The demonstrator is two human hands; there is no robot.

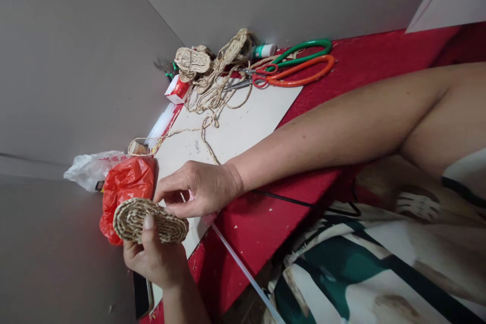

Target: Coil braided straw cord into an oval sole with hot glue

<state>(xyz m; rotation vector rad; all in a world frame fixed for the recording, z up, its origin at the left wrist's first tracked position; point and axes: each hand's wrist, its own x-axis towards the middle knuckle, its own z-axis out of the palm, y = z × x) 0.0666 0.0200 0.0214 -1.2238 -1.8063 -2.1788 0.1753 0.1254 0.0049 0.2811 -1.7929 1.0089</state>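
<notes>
My left hand (161, 260) is closed round a coiled oval of braided straw cord (132, 215), thumb across its face and fingers behind it. My right hand (201, 187) meets the oval's upper edge with thumb and index finger pinched together. Whatever lies between those fingertips is hidden. A straw cord (205, 139) runs from a loose tangle to behind my right wrist. Below my right palm shows part of a pink tool (209, 218), mostly covered, with a long translucent rod (243, 268) sticking out past the table edge.
On the red-covered table (243, 243) lie a white board (261, 111), large green-and-orange-handled scissors (299, 76) and smaller red-handled scissors (261, 75). A red plastic bag (129, 179), a clear bag (89, 169) and a phone (142, 296) sit along the grey wall. A black cable (288, 199) crosses the front edge.
</notes>
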